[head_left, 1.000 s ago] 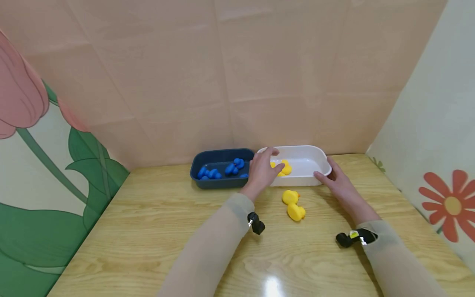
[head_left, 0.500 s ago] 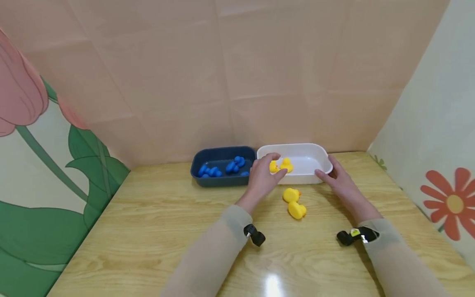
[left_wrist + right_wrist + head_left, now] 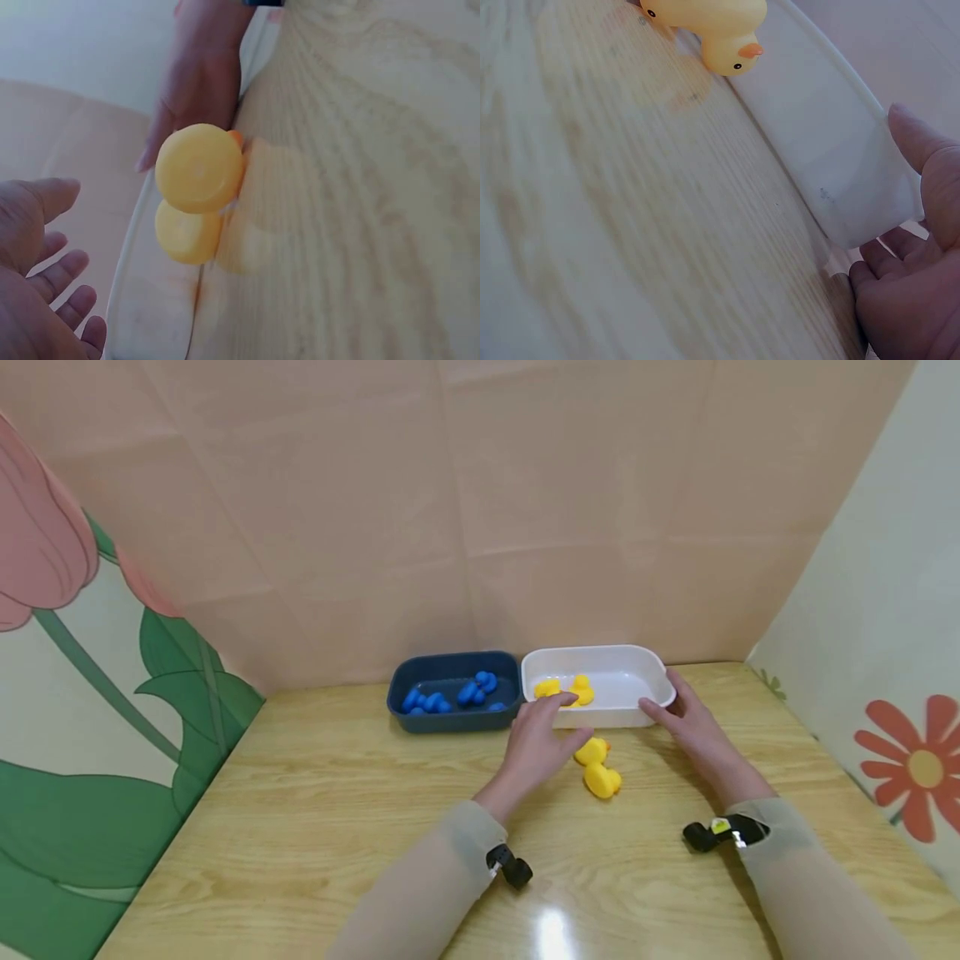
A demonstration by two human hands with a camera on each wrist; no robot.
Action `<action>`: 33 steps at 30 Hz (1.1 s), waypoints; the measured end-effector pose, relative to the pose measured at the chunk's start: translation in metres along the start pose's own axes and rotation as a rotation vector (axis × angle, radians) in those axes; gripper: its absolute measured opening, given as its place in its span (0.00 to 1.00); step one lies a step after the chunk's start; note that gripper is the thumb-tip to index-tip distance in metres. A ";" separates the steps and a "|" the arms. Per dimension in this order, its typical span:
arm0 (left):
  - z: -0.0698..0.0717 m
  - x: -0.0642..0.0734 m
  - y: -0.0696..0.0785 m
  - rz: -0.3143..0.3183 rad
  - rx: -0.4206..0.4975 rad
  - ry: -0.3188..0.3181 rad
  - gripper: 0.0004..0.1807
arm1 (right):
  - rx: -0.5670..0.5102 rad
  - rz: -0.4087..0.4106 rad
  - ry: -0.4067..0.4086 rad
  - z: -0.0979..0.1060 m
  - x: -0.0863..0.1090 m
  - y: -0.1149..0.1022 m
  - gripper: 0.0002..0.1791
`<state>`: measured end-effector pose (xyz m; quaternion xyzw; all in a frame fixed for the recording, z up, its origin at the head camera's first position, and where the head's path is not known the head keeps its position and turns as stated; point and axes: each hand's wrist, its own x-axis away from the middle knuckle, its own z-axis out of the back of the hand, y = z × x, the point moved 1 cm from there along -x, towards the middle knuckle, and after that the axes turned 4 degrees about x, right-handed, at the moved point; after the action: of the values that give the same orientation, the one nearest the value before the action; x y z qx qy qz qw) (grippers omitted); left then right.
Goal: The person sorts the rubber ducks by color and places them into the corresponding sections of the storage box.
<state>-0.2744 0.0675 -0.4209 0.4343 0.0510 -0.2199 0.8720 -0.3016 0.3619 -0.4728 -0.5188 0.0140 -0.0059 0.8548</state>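
My left hand (image 3: 534,750) hovers in front of the white tray (image 3: 626,717), its fingers spread and nothing between them. Just to its right, two yellow rubber ducks (image 3: 602,781) lie tipped over on the table, close against each other. In the left wrist view their flat bases face the camera, and the thumb and fingers of that hand (image 3: 37,277) are apart from them. At the tray's right end, my right hand (image 3: 701,731) grips the corner, thumb at the rim and fingers around the outer side. More yellow ducks (image 3: 582,689) sit in the tray's left part, partly behind my left fingers.
A dark blue tray (image 3: 450,724) with several blue ducks (image 3: 431,702) stands directly left of the white one. Both trays are near the wall (image 3: 360,527) at the back of the wooden table (image 3: 337,827). A white wall with a printed flower (image 3: 922,768) borders the right side.
My left hand has come back out of the white tray toward the two ducks on the table, its fingers opening. A yellow duck stays in the tray where it was. My right hand keeps its grip.
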 end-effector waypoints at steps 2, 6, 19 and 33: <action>-0.001 0.004 -0.001 0.001 -0.006 -0.012 0.31 | -0.003 0.003 0.001 -0.001 0.000 0.000 0.61; -0.001 0.009 -0.002 -0.003 -0.005 -0.024 0.31 | 0.001 -0.009 -0.002 -0.001 0.002 0.000 0.61; -0.006 0.031 0.001 -0.060 0.015 -0.104 0.33 | -0.009 -0.015 -0.003 0.000 0.005 -0.002 0.61; -0.006 0.040 -0.003 -0.081 0.008 -0.191 0.30 | -0.012 -0.006 0.002 -0.001 0.003 -0.003 0.61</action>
<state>-0.2391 0.0577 -0.4378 0.4125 -0.0158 -0.2955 0.8616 -0.2985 0.3594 -0.4706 -0.5241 0.0132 -0.0089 0.8515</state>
